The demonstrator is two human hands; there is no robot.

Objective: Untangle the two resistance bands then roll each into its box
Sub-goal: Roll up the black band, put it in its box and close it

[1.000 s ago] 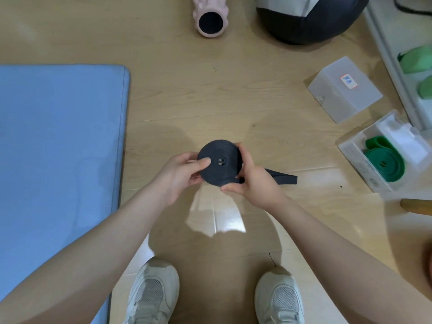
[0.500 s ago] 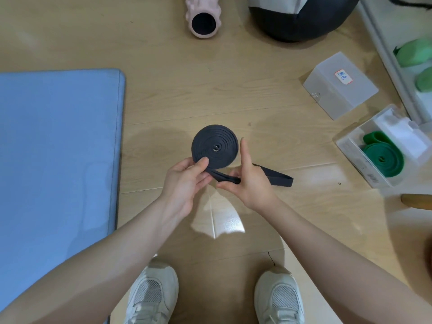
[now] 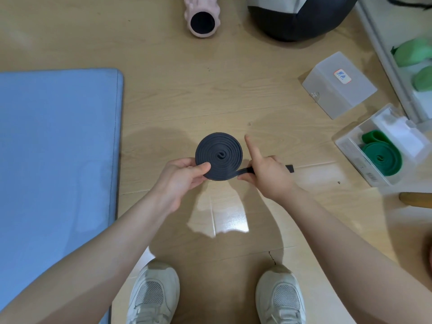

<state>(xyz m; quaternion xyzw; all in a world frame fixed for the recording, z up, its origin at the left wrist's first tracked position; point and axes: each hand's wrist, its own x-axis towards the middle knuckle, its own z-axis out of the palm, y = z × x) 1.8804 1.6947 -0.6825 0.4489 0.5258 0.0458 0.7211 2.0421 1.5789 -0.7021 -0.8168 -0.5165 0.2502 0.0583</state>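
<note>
Head view, single wide-angle frame, directed down at a pale wooden floor (image 3: 163, 101). Item one: a dark grey resistance band (image 3: 219, 156), wound into a flat spiral coil and held upright, face to the camera, above the floor between both hands. The left hand (image 3: 180, 177) is closed on the coil's lower left edge, thumb pressed across the face, evidently so that the wraps are kept from springing loose. The right hand (image 3: 268, 174) is closed round the short unrolled tail (image 3: 289, 168), which is drawn out taut to the right, while its index finger (image 3: 252, 148) is extended upward beside the coil's right rim; contact between fingertip and rim cannot be confirmed from this angle. The tension on the tail is judged to serve a tight final wrap. Item two: a green resistance band (image 3: 382, 157), already coiled and seated in an open clear plastic box (image 3: 350, 148) at right, well apart from the hands. Item three: a closed frosted plastic box (image 3: 339, 85) bearing a small label, set beyond the open one and presumed to be reserved for the grey band. The task is judged roughly three quarters done, with only the tail to be wound and the coil to be boxed. Also recorded: a blue exercise mat (image 3: 58, 160) at left, a pink foam roller (image 3: 202, 16) and a dark exercise ball (image 3: 301, 17) at the top edge, and two pale sneakers (image 3: 154, 298) at the bottom.
</note>
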